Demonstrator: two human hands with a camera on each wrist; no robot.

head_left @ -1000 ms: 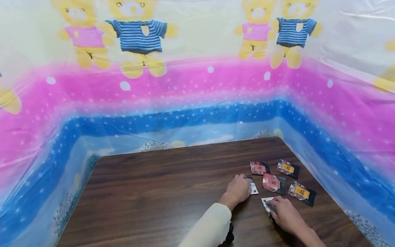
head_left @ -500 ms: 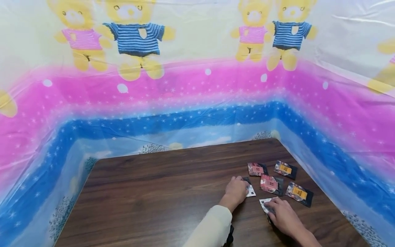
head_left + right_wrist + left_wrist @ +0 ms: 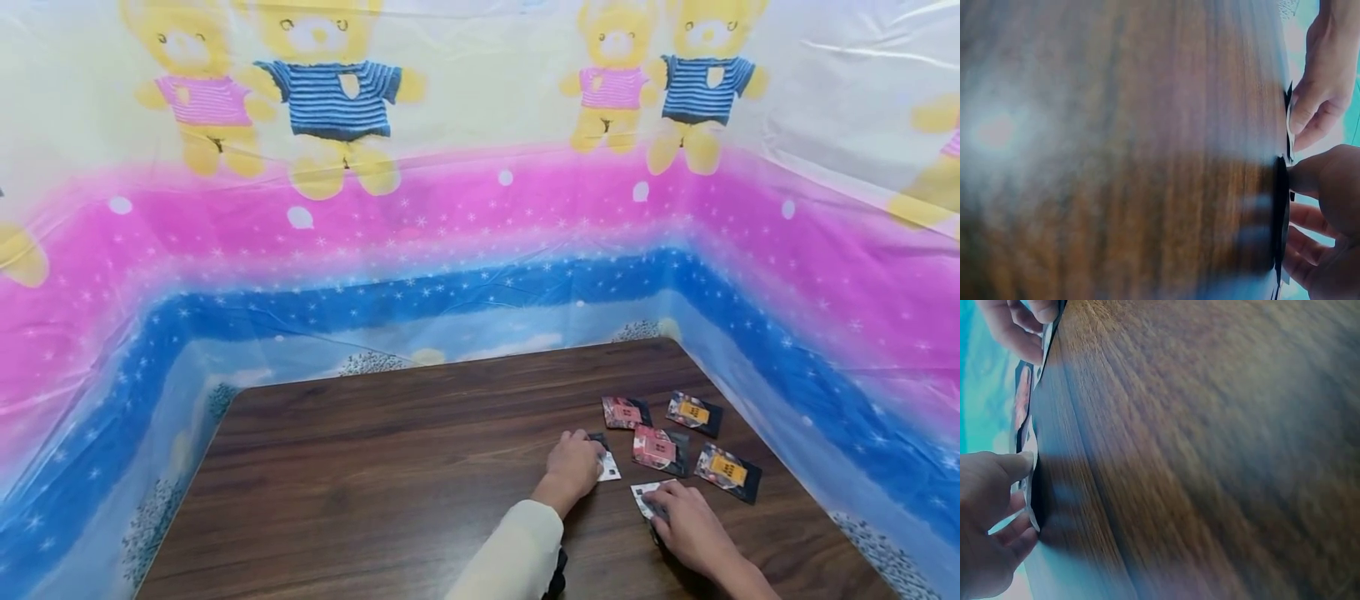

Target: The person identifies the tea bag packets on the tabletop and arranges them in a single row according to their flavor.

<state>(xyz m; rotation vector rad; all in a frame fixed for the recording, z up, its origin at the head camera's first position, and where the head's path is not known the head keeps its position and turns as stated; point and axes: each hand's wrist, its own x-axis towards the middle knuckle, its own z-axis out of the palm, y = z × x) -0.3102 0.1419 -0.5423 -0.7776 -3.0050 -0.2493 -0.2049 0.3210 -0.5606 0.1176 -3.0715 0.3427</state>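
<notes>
In the head view my left hand [image 3: 573,462] grips a small flat packet [image 3: 609,467] with a white printed end and a dark part, lying on the table. Thumb and fingers meet its edges in the left wrist view, where the packet [image 3: 1030,487] is slightly bowed. To the right and nearer me, my right hand [image 3: 692,521] holds a second such packet [image 3: 645,493], most of it covered by the hand. From the right wrist view, that packet [image 3: 1280,212] appears as a dark strip close to the tabletop, with thumb and fingers spread along it.
Just beyond the hands lie two red-labelled packets, a nearer one [image 3: 660,450] and a farther one [image 3: 626,412]. Two yellow-labelled packets, one near [image 3: 727,472] and one far [image 3: 694,412], lie toward the right edge of the wooden table [image 3: 360,475]. A bear-printed curtain [image 3: 450,192] surrounds it.
The whole head view has shifted slightly. Both hands stay on their packets, and the other packets keep their places on the table.
</notes>
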